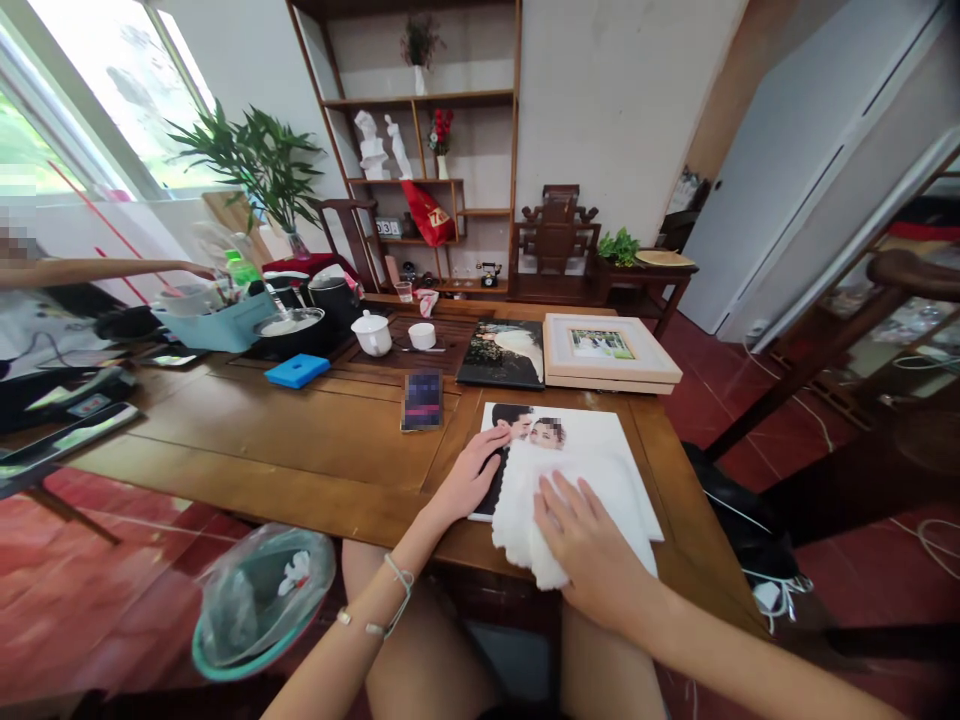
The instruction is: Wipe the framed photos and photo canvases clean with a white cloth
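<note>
A white photo panel (611,440) with a couple's portrait lies flat near the table's front edge. On its left side rests my left hand (480,470), fingers stretched out and thumb apart, holding nothing. A white scallop-edged cloth (517,510) covers the panel's lower part and hangs past its front edge. My right hand (581,530) lies on top of this cloth with its fingers spread, pressing it against the panel. Whether any fold is pinched under the palm is hidden.
Behind the panel are a dark photo panel (501,355) and a pale wooden frame (611,352). A phone (422,400), blue block (298,370), white teapot (373,334) and blue basket (217,325) stand leftward. Below is a lined bin (262,600). Another person's arm (112,270) reaches to the basket.
</note>
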`<state>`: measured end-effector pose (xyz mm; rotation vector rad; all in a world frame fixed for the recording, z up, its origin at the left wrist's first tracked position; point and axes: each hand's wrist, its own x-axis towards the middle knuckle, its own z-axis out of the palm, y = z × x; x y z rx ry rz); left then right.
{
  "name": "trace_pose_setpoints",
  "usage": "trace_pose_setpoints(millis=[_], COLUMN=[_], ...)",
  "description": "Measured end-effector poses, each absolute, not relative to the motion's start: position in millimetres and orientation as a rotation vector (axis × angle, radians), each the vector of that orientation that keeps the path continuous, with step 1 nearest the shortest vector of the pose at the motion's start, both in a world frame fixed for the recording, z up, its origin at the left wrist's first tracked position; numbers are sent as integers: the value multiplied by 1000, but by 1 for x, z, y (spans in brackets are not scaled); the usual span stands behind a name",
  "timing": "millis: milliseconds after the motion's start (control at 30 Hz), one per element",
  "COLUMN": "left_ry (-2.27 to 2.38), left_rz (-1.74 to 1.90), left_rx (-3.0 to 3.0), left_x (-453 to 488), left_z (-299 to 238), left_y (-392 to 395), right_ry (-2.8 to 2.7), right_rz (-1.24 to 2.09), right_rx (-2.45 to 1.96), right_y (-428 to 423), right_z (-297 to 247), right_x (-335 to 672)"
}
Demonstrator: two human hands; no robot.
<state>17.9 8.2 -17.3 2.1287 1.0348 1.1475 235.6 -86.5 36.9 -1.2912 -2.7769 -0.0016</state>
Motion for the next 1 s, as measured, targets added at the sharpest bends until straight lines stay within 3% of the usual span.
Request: trace_pose_setpoints(millis=[133, 333, 500, 733, 1000], left_ry=[1039, 1019, 1020, 1003, 1011], left_rz=[1154, 1165, 1177, 1174, 1189], left_rx=[2115, 2096, 2053, 1997, 2087], left_x=[18, 18, 18, 15, 19], left_z=[-18, -16, -17, -20, -20], left_y=[9, 9, 9, 13, 10], right_ry=[-2773, -2511, -2635, -2793, -2657], right_rz=[112, -42, -209, -356, -51], right_rx=[-1148, -1504, -1601, -1213, -1409], right_y=[-58, 24, -15, -95, -31], right_z=[36, 42, 43, 34, 50], right_x=[257, 265, 221, 177, 217])
